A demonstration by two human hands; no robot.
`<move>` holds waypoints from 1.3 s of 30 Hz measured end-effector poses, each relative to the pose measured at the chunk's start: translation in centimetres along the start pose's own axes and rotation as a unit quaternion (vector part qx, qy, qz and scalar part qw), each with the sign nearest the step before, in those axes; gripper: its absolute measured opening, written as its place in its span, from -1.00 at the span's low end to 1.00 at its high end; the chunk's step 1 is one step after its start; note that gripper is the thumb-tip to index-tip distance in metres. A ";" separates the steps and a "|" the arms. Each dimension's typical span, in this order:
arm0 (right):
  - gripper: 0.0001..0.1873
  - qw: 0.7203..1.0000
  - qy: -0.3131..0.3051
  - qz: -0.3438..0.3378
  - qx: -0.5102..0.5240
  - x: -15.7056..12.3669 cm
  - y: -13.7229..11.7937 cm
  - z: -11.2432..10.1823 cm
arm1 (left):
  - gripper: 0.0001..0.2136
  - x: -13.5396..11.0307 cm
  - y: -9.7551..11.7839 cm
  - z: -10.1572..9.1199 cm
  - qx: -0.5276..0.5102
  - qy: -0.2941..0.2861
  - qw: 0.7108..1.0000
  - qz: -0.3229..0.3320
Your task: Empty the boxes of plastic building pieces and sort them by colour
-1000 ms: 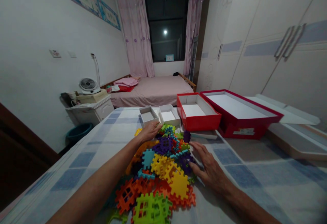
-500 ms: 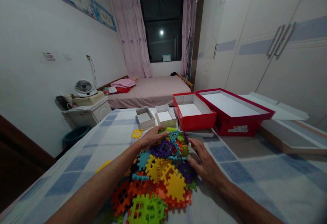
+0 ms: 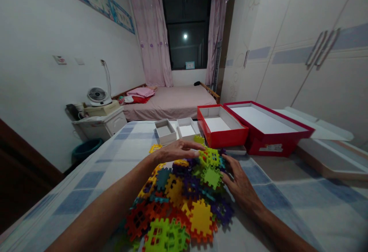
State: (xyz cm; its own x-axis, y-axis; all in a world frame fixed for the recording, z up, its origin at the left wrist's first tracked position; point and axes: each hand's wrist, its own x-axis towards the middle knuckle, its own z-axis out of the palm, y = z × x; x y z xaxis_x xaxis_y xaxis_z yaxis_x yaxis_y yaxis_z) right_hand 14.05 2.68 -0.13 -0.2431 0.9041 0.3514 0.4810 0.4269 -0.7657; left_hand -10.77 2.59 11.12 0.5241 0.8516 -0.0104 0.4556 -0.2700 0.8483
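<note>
A heap of colourful plastic interlocking tiles with notched edges [image 3: 169, 206] spreads over the checked cloth in front of me. My left hand [image 3: 179, 150] reaches over the heap's far left side, fingers stretched out, their tips at a yellow-green window tile [image 3: 209, 157]. On the right side, my right hand [image 3: 237, 177] has its fingers apart and touching the edge of the heap. Between the hands lie a lime solid tile [image 3: 212, 177] and purple tiles partly covered by others. A yellow tile [image 3: 200, 217] and a green window tile [image 3: 158, 236] lie nearer to me.
Two small white boxes [image 3: 165, 130] stand behind the heap. An open red box [image 3: 225, 139] and a larger dark red box [image 3: 273, 139] stand at the right, with a white lid-like tray [image 3: 330, 160] beyond. A bed [image 3: 181, 100] is behind the table.
Tiles at the far end have shifted and tumbled; yellow-green ones now lie on top between my hands. My left hand has moved right, and my right hand slightly right and nearer.
</note>
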 end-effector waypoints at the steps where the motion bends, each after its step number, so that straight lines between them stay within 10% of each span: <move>1: -0.46 1.000 0.003 0.003 0.003 0.0 0.0 -0.1 | -0.59 -0.5 -0.4 -0.7 0.007 0.017 1.000 -0.002; 6: -0.45 1.000 0.017 0.013 0.004 -0.2 -0.3 0.0 | -0.51 -3.7 -7.0 -4.6 0.227 0.265 0.907 -0.235; 12: -0.46 1.000 0.023 0.013 -0.014 -0.1 -0.3 0.1 | -0.56 -5.1 -12.1 -5.3 0.272 0.292 0.869 -0.293; 23: -0.49 1.000 0.011 0.001 -0.025 -0.2 0.2 0.2 | -0.59 -1.8 -6.7 -1.1 0.174 0.153 0.968 -0.097; 31: -0.50 1.000 -0.007 0.005 -0.030 -0.2 -0.1 -0.2 | -0.69 5.9 -4.4 0.4 0.351 0.132 0.927 -0.003; 39: -0.52 0.999 -0.003 -0.004 -0.033 -0.3 0.1 -0.2 | -0.66 9.4 -4.7 2.6 0.451 0.106 0.883 -0.071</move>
State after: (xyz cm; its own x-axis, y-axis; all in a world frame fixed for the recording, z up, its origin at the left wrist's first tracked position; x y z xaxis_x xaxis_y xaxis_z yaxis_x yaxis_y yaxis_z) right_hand 14.30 2.45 -0.19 -0.2531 0.9002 0.3543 0.5326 0.4354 -0.7258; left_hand -6.07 10.68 5.67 0.3133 0.9445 0.0983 0.9438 -0.3212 0.0777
